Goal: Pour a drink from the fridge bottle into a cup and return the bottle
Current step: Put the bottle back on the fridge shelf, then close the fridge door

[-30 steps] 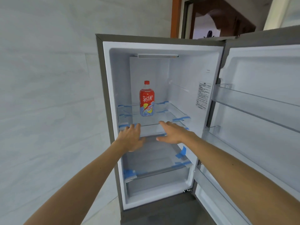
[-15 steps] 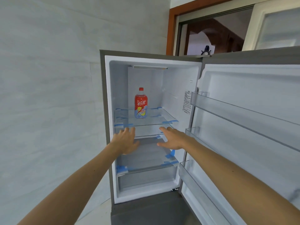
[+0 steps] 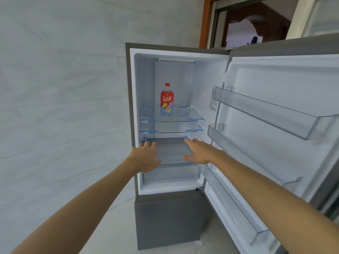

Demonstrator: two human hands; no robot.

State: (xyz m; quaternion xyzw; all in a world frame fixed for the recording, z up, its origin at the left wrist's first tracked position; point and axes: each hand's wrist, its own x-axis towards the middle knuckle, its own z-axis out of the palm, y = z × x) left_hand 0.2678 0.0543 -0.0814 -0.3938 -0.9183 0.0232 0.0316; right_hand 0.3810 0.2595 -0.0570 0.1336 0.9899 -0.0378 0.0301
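Observation:
A red-labelled drink bottle (image 3: 166,99) with a red cap stands upright on the top glass shelf (image 3: 190,117) inside the open fridge (image 3: 132,107). My left hand (image 3: 145,156) is stretched out in front of the lower compartment, fingers apart and empty. To its right, my right hand (image 3: 200,152) is held out flat, also empty. Both hands are well below the bottle and apart from it. No cup is in view.
The fridge door (image 3: 286,125) hangs open to the right with clear door bins (image 3: 266,114). A second glass shelf (image 3: 170,131) lies under the first. A pale tiled wall (image 3: 60,107) fills the left. A brown door frame (image 3: 206,21) shows behind.
The view has pulled back from the fridge and the bottle looks smaller and farther. Both hands have dropped from the shelf level to in front of the lower compartment.

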